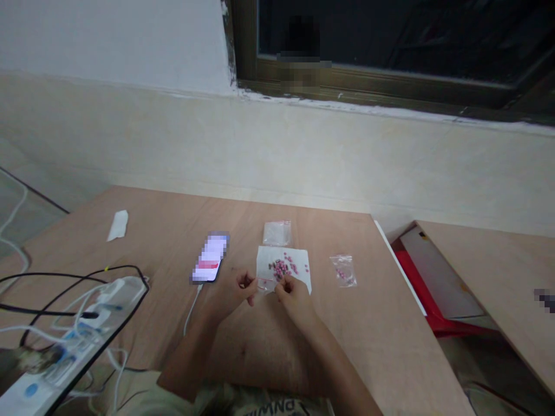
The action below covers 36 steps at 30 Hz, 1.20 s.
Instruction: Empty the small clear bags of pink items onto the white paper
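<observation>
Above the near edge of a white paper sheet (265,257), a small clear zip bag (265,285) with a thin red line along its top is stretched between my two hands. My left hand (236,292) is closed, pinching the bag's left edge. Thumb and finger of my right hand (295,296) are pressed together at its right edge. Whether anything is inside the bag is too small to tell. A loose pile of small pink and dark red beads (281,268) lies on the sheet just beyond my fingers, with a few scattered to its right.
Behind the sheet lies a clear bag stack (277,233). To the right is a zip bag holding pink pieces (344,271). A lit phone (210,257) with a white cable lies left. A power strip (104,315) with tangled cords fills the near left, and a paper scrap (118,225) lies beyond.
</observation>
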Motion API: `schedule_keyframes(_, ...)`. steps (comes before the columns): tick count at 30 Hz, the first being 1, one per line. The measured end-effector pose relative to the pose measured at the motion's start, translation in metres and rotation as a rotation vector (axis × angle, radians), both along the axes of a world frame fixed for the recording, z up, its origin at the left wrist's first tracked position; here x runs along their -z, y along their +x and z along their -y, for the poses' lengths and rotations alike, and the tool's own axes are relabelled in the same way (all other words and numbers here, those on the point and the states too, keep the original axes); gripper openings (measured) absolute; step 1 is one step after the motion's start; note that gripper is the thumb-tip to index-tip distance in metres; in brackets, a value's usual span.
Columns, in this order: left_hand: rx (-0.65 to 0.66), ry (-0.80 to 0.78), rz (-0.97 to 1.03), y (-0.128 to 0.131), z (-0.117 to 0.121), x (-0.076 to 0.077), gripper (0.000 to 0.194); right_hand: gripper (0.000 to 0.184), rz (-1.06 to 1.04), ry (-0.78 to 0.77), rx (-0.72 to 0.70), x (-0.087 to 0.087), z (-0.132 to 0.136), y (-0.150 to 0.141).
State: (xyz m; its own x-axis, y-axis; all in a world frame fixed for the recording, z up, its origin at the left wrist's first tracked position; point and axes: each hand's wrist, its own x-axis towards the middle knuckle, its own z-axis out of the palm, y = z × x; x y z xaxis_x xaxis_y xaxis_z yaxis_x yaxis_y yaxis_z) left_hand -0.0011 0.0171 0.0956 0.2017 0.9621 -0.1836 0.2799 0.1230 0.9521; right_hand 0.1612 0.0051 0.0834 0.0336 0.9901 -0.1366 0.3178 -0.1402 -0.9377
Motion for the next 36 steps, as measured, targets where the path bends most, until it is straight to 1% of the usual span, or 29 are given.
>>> schedule_keyframes(1, 0.019, 0.022, -0.011, 0.003, 0.002, 0.000, 0.014, 0.012, -0.005, 0.000, 0.012, 0.001, 0.001, -0.003)
schedule_keyframes(3, 0.065, 0.049, -0.010, 0.009, 0.006, 0.000, 0.015, 0.007, -0.085, -0.045, -0.009, 0.004, 0.001, -0.010)
schedule_keyframes(6, 0.128, 0.052, -0.008, 0.013, 0.006, -0.003, 0.019, 0.013, -0.251, -0.186, -0.059, 0.009, -0.003, -0.015)
schedule_keyframes(7, 0.126, 0.052, -0.017, 0.011, 0.005, -0.004, 0.020, 0.014, -0.287, -0.206, -0.055, 0.010, -0.005, -0.015)
schedule_keyframes(9, 0.056, 0.053, -0.053, 0.005, 0.000, -0.004, 0.022, 0.015, -0.351, -0.193, -0.058, 0.011, -0.012, -0.011)
schedule_keyframes(11, -0.037, 0.040, -0.084, -0.003, -0.007, 0.001, 0.027, 0.015, -0.418, -0.179, -0.130, 0.012, -0.019, -0.007)
schedule_keyframes(12, -0.037, 0.012, -0.080, -0.007, -0.010, 0.006, 0.030, 0.015, -0.453, -0.187, -0.192, 0.012, -0.022, -0.006)
schedule_keyframes(14, 0.083, -0.096, -0.003, -0.012, -0.015, 0.020, 0.038, 0.015, -0.509, -0.211, -0.296, 0.015, -0.027, -0.005)
schedule_keyframes(15, 0.133, -0.139, 0.040, -0.014, -0.017, 0.028, 0.039, 0.014, -0.527, -0.217, -0.313, 0.018, -0.029, -0.005)
schedule_keyframes(16, 0.169, -0.154, 0.067, -0.015, -0.019, 0.036, 0.037, 0.013, -0.536, -0.216, -0.293, 0.022, -0.030, -0.006)
schedule_keyframes(18, 0.148, -0.145, 0.106, -0.017, -0.022, 0.049, 0.035, 0.017, -0.540, -0.195, -0.153, 0.032, -0.030, -0.005)
schedule_keyframes(20, 0.084, -0.136, 0.112, -0.019, -0.025, 0.059, 0.034, 0.025, -0.525, -0.170, 0.009, 0.041, -0.028, -0.003)
schedule_keyframes(21, 0.050, -0.131, 0.107, -0.019, -0.026, 0.061, 0.034, 0.029, -0.514, -0.165, 0.058, 0.046, -0.025, -0.002)
schedule_keyframes(22, 0.017, -0.122, 0.097, -0.019, -0.027, 0.063, 0.034, 0.032, -0.501, -0.164, 0.078, 0.049, -0.023, 0.000)
schedule_keyframes(26, -0.068, -0.093, 0.058, -0.018, -0.028, 0.059, 0.032, 0.036, -0.422, -0.166, 0.017, 0.061, -0.017, 0.003)
schedule_keyframes(28, -0.094, -0.105, 0.059, -0.017, -0.027, 0.056, 0.031, 0.035, -0.416, -0.180, 0.016, 0.066, -0.017, 0.004)
schedule_keyframes(32, -0.139, -0.143, 0.072, -0.018, -0.024, 0.054, 0.030, 0.037, -0.506, -0.213, 0.022, 0.070, -0.019, 0.004)
schedule_keyframes(36, -0.160, -0.169, 0.109, -0.021, -0.024, 0.057, 0.030, 0.040, -0.564, -0.240, 0.014, 0.068, -0.021, 0.007)
